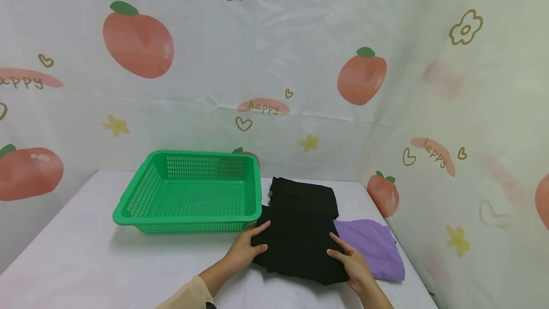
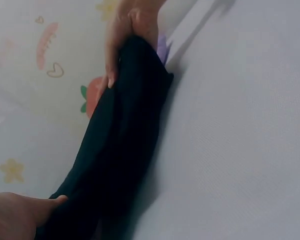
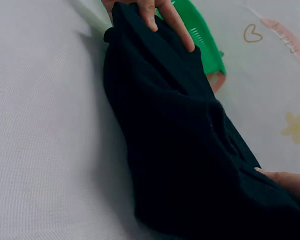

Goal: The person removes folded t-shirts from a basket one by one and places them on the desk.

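Observation:
A folded black garment (image 1: 298, 247) spans the space between both hands, its near edge lifted off the white table. My left hand (image 1: 245, 247) grips its left side, thumb and forefinger showing on top and the other fingers hidden below. On the right side my right hand (image 1: 352, 261) holds it the same way. In the left wrist view the garment (image 2: 122, 125) sags in a thick fold between the hands. The right wrist view shows its layered underside and front edge (image 3: 165, 145). Just behind lies a second folded black garment (image 1: 303, 197), partly covered in the head view.
A green plastic basket (image 1: 188, 221) with perforated sides stands to the left, its right corner close to my left hand. A folded purple garment (image 1: 373, 249) lies at the table's right edge, beside my right hand. A printed curtain (image 1: 296, 37) hangs behind the table (image 1: 77, 247).

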Tool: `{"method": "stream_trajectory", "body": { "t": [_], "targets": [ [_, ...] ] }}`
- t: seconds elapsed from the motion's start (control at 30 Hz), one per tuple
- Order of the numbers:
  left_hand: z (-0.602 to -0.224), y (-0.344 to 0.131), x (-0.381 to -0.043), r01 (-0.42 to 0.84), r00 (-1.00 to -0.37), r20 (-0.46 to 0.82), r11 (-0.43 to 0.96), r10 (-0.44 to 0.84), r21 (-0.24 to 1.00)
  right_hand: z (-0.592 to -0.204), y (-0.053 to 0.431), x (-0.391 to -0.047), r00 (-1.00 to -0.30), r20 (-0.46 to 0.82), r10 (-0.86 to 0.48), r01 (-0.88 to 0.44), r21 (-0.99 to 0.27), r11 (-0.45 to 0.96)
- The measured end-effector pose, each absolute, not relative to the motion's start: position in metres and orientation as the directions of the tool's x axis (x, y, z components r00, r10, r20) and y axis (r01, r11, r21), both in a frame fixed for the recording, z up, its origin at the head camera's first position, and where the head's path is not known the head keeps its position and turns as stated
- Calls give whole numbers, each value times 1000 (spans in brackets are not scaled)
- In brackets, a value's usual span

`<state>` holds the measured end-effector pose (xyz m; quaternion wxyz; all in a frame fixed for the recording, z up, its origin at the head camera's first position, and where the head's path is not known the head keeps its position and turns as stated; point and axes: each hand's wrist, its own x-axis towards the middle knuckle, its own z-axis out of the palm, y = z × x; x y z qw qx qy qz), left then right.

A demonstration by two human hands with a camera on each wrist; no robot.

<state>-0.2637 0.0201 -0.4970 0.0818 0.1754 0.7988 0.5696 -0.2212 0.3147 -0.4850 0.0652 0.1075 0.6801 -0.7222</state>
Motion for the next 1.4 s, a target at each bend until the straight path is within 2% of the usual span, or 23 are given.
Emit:
{"method": "stream_trajectory", "body": {
  "t": [0.27,0.47,0.67,0.9,1.0,1.13,1.2,1.27,1.4],
  "targets": [
    [-515,21,-270,217,-943,102,350,318,912,-498,315,-224,-969,-241,49,240,-970,-24],
    [-524,31,-274,242,-923,114,326,368,914,-504,325,-225,-964,-237,123,249,-964,94],
    [-525,38,-276,213,-922,84,314,378,925,-504,333,-228,-955,-231,187,267,-943,199],
    [-529,32,-277,196,-931,81,300,357,934,-508,327,-233,-953,-213,217,260,-940,220],
    [-524,30,-277,215,-925,86,324,370,921,-503,328,-232,-961,-222,166,254,-943,214],
    [-511,26,-273,225,-916,68,365,396,903,-486,333,-229,-964,-263,-24,250,-939,237],
    [-499,22,-268,221,-907,33,406,420,887,-472,337,-228,-960,-261,-101,221,-929,297],
    [-482,15,-261,232,-884,-12,460,468,857,-457,340,-228,-976,-192,-104,129,-893,430],
    [-439,0,-251,332,-796,-60,518,602,788,-424,339,-235,-999,29,-38,-48,-674,737]
  ]
}}
